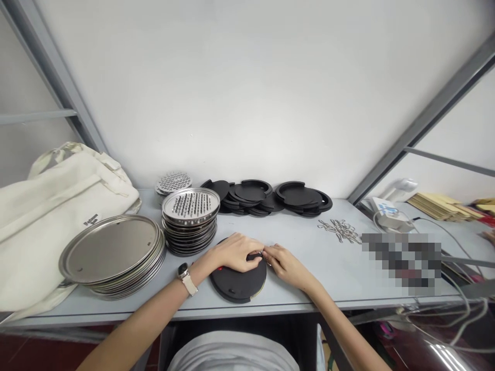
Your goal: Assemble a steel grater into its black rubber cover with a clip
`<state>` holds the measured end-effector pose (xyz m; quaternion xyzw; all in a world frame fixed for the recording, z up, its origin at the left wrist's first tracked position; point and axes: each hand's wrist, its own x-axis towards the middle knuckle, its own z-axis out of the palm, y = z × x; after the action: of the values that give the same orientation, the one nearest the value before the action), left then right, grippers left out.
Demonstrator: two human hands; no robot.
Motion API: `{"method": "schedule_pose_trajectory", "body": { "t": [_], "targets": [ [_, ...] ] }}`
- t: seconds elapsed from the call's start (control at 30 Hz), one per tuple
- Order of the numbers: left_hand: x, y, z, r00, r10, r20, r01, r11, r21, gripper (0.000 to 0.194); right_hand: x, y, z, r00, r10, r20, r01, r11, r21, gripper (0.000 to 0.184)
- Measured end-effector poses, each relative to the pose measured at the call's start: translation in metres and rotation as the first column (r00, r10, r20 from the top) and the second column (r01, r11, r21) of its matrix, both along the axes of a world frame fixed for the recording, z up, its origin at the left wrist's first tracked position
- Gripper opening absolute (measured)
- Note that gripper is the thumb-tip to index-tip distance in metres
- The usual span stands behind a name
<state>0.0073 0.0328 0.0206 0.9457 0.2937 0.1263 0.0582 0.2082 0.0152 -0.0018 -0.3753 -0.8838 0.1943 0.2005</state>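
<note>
A black round plate lies flat on the grey table in front of me. My left hand reaches over its upper part, fingers bent and pressed to the plate's right edge, the thumb lower down on its face. My right hand meets the left fingertips at that same edge, its fingers pinched together. Something small and shiny shows between the fingertips, too covered to name. A small red spot and a small knob are visible on the plate. To the right lies a loose pile of small bent metal clips.
Left of my hands stand a stack of round metal grater plates and a stack of wide metal trays. Black round holders lie along the wall. A cream bag sits far left; a blurred patch and cables lie right.
</note>
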Motion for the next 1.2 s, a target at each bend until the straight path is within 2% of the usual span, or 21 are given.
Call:
{"method": "schedule_pose_trajectory", "body": {
  "t": [0.47,0.8,1.2],
  "targets": [
    [-0.001,0.0,-0.001,1.0,-0.009,0.015,0.009,0.999,0.04,0.014,0.003,0.0,-0.002,1.0,0.02,-0.015,-0.021,0.999,-0.028,0.03],
    [-0.001,0.0,-0.003,0.999,0.002,0.041,-0.003,1.0,0.018,0.014,0.003,-0.002,-0.001,0.999,0.011,-0.041,-0.013,0.998,-0.065,0.03],
    [-0.002,-0.001,0.0,0.997,0.028,0.066,-0.031,0.999,0.042,0.016,0.003,-0.009,-0.005,0.994,-0.041,-0.102,0.034,0.997,-0.065,0.031]
  ]
}}
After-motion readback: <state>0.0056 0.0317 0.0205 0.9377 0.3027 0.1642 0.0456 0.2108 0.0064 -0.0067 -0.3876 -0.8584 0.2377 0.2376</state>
